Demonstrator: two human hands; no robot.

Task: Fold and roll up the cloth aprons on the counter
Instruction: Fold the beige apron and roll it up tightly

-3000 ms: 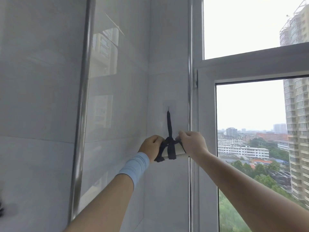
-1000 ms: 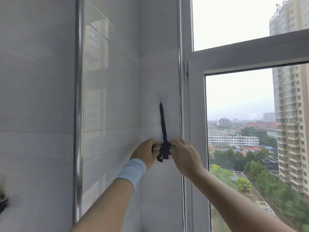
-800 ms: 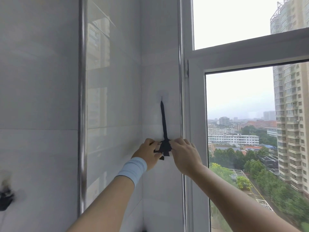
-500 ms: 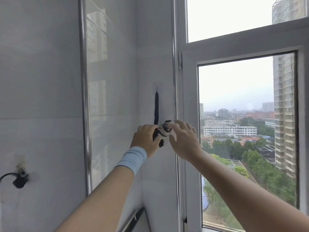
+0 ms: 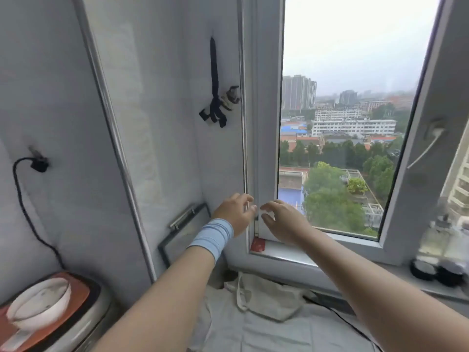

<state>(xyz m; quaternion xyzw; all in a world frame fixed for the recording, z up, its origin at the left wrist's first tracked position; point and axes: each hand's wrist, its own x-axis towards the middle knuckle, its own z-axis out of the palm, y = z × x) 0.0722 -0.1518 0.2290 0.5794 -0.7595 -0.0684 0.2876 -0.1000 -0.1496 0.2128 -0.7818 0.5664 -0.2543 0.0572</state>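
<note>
A small rolled apron (image 5: 229, 97) tied with dark straps (image 5: 215, 80) hangs from a hook high on the tiled wall, tilted, free of both hands. Well below it, my left hand (image 5: 234, 212), with a blue wristband, and my right hand (image 5: 281, 219) hover in front of the window frame, fingers relaxed and holding nothing. A pale grey cloth apron (image 5: 264, 298) with a strap lies crumpled on the counter under my forearms.
A steel pipe (image 5: 114, 138) runs down the wall on the left. A black cable and plug (image 5: 38, 165) hang on the left wall. A cooker with a white bowl (image 5: 40, 301) stands at bottom left. Dark jars (image 5: 436, 270) sit on the right windowsill.
Both hands let go of the tied roll and dropped down away from it. The roll now hangs alone on the hook. My view tilted down, showing the counter.
</note>
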